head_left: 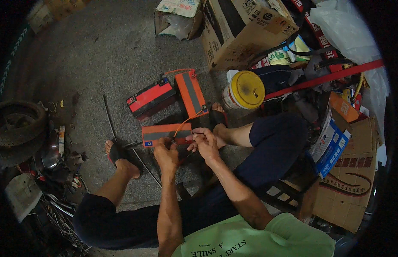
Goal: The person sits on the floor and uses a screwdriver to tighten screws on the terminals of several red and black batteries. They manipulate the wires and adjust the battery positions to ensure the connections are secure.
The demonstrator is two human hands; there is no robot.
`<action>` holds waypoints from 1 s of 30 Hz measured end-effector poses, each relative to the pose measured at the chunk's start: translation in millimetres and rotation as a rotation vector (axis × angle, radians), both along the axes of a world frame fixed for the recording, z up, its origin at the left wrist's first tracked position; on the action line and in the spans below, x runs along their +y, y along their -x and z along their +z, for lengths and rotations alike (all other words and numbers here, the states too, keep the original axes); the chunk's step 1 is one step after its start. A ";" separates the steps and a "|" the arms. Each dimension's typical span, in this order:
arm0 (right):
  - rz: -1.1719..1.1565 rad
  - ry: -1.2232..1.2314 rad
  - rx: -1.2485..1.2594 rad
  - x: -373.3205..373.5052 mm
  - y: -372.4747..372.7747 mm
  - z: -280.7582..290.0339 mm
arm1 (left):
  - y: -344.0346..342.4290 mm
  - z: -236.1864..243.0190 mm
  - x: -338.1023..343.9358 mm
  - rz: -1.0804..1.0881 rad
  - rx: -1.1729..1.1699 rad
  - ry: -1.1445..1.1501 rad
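In the head view, an orange-and-grey block [156, 133] is seen lying on the speckled floor [79, 81] between the two feet, and the other places are given as on a clock face centred on it. The left hand [166, 156] is placed at six o'clock, its bent fingertips gathered at the block's edge beside the lower end of an orange wire [184, 121]; whether the wire is pinched cannot be told. The right hand [206, 144] is held at about three o'clock with curled fingers, and whether anything is gripped cannot be told. By that wire a second orange block [191, 92] is reached at one o'clock. A red-and-black block [151, 100] is set at eleven o'clock, and a yellow-lidded bucket [249, 89] at two.
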State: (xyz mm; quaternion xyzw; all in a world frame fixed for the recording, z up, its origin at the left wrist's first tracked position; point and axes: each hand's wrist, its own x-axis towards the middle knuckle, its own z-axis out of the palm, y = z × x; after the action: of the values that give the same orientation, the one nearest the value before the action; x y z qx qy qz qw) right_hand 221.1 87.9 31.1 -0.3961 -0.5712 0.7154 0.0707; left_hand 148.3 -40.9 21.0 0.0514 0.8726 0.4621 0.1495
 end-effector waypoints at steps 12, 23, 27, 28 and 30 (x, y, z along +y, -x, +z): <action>0.176 -0.011 -0.122 -1.6 1.3 -3.5 | 0.3 -22.1 -8.4 0.112 -0.311 -0.507; 0.973 -0.487 -0.620 -35.1 1.0 -50.7 | 3.8 -12.5 -10.3 0.151 -0.396 -0.654; 0.998 -0.625 -0.648 -52.3 -1.9 -84.7 | 3.6 -14.2 -18.4 0.125 -0.375 -0.636; 0.966 -0.636 -0.611 -53.0 -5.8 -98.5 | 2.7 -23.3 -19.0 0.119 -0.359 -0.643; 0.885 -0.653 -0.551 -47.5 -19.1 -127.2 | 1.8 -23.1 -14.2 0.096 -0.363 -0.617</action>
State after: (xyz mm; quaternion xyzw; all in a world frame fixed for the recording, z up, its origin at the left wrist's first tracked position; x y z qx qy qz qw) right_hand 240.2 40.4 -96.1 -0.2498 -0.8684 0.3362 -0.2656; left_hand 146.5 -55.1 -2.2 -0.0297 0.6527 0.7118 0.2579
